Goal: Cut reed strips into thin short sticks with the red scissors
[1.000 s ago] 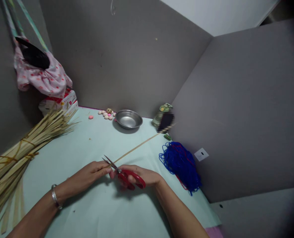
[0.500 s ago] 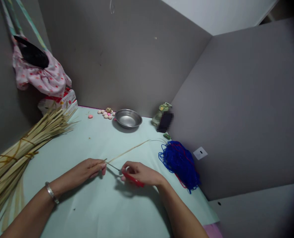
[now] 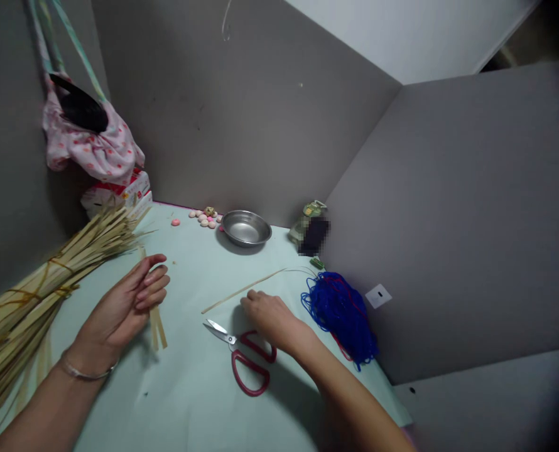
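My left hand point(image 3: 131, 301), raised over the table at left, is closed around a short piece of flat dried straw point(image 3: 157, 329); its split end hangs below the fingers. A pair of scissors point(image 3: 251, 361) with dark red handles lies on the table, blades slightly apart and pointing left. Just above the handles is my right hand point(image 3: 270, 317), back upward, with its fingers bent together and the tips partly hidden. Its fingertips are at a long thin straw strip point(image 3: 225, 300) lying on the table; whether they grip it is hidden.
A tied bundle of dried straw point(image 3: 58, 282) lies along the left side. At the back are a metal bowl point(image 3: 246, 229) and several pinkish pebbles point(image 3: 204, 220). Blue cord point(image 3: 340, 317) is heaped at right. Grey panels enclose the table; a spotted pink bag point(image 3: 95, 147) hangs at left.
The scissors have left my right hand and lie on the table. My left hand has moved left, turned palm upward, with the short straw piece. My right hand has shifted up toward the thin strip.
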`<action>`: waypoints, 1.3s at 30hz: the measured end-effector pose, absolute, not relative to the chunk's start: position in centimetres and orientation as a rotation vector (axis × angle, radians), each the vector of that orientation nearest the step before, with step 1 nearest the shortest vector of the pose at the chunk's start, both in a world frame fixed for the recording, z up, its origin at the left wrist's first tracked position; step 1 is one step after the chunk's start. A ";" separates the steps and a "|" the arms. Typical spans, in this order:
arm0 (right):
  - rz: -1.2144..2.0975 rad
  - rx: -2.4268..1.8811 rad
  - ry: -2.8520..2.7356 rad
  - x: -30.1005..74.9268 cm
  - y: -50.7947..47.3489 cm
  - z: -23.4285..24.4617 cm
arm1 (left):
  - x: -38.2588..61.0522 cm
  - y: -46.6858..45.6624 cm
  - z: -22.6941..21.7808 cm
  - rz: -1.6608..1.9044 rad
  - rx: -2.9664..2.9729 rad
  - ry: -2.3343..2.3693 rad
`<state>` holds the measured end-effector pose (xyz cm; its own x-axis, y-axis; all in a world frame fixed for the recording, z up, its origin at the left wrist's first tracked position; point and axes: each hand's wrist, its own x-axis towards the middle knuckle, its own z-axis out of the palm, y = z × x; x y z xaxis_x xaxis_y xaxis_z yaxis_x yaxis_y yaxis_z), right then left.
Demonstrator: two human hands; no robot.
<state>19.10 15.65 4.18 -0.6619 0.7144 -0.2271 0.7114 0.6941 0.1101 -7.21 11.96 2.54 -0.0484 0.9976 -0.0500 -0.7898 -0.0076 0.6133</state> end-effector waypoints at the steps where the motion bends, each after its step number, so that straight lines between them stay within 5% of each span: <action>1: 0.053 1.169 2.654 18.7 16.4 3.6 | -7.1 12.1 2.2 1.521 0.437 0.547; 15: 0.237 1.214 2.967 18.7 15.9 2.3 | -3.8 13.1 -1.8 1.393 0.308 0.679; 21: 0.286 0.687 3.574 17.0 13.6 0.8 | -1.9 12.5 -2.3 1.266 0.392 0.671; 39: 0.366 0.646 3.637 16.2 14.6 -0.6 | -0.7 11.7 -2.5 1.136 0.510 0.573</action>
